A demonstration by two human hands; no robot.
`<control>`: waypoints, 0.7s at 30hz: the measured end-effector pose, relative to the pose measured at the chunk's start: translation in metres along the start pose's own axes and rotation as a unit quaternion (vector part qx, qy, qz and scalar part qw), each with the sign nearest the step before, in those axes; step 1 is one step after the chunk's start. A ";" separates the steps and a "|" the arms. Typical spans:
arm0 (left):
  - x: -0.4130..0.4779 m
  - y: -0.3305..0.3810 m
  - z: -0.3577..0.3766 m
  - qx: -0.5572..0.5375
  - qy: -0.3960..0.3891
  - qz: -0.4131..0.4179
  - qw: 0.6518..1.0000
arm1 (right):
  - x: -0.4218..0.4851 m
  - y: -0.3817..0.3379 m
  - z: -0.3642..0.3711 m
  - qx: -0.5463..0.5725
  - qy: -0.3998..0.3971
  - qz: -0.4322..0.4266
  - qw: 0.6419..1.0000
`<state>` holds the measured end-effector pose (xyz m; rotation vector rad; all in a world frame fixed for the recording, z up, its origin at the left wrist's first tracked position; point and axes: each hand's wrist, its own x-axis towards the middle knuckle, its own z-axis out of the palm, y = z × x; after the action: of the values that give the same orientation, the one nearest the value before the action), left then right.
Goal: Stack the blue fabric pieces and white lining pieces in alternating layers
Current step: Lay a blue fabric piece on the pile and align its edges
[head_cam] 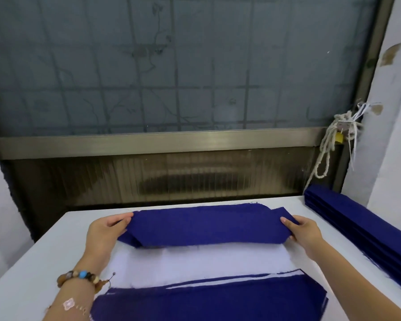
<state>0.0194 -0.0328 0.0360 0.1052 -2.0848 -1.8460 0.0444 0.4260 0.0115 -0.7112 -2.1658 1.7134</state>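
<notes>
Your left hand point(107, 230) and right hand point(303, 230) pinch opposite ends of a blue cloth point(202, 225), thumbs on top. Its near edge meets white lining point(202, 262) on the table point(33, 262).

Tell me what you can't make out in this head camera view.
Head view:
Most fingers of the left hand and right hand: tucked under the held dark blue fabric piece.
Layers beneath the white lining piece: covered by it.
Near dark blue fabric sheet: cut off by the bottom edge.
Folded blue fabric stack at right: runs off the right edge.
</notes>
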 end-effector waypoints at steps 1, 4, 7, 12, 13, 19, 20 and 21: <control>-0.008 0.000 -0.005 -0.008 0.007 0.000 1.000 | -0.007 -0.001 -0.003 0.002 -0.002 -0.004 1.000; -0.032 -0.001 -0.019 -0.008 0.018 -0.008 1.000 | -0.029 -0.005 -0.013 0.000 -0.016 -0.008 1.000; -0.054 -0.003 -0.033 0.022 0.026 -0.018 0.999 | -0.049 -0.002 -0.023 -0.015 -0.032 -0.028 0.999; -0.094 -0.004 -0.062 0.053 0.012 -0.038 0.998 | -0.083 0.010 -0.037 -0.040 -0.042 -0.045 0.997; -0.102 -0.006 -0.067 0.057 0.008 -0.039 0.998 | -0.089 0.013 -0.038 -0.044 -0.042 -0.050 0.997; -0.126 -0.022 -0.083 0.126 -0.008 -0.027 0.992 | -0.114 0.028 -0.046 -0.102 -0.034 -0.096 0.990; -0.128 -0.023 -0.084 0.129 -0.007 -0.019 0.991 | -0.116 0.030 -0.046 -0.112 -0.032 -0.102 0.988; -0.131 -0.024 -0.085 0.129 -0.006 -0.013 0.992 | -0.118 0.032 -0.047 -0.122 -0.030 -0.108 0.986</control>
<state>0.1640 -0.0796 -0.0077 0.1862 -2.3318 -1.5855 0.1731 0.4061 0.0011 -0.4642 -2.4214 1.3952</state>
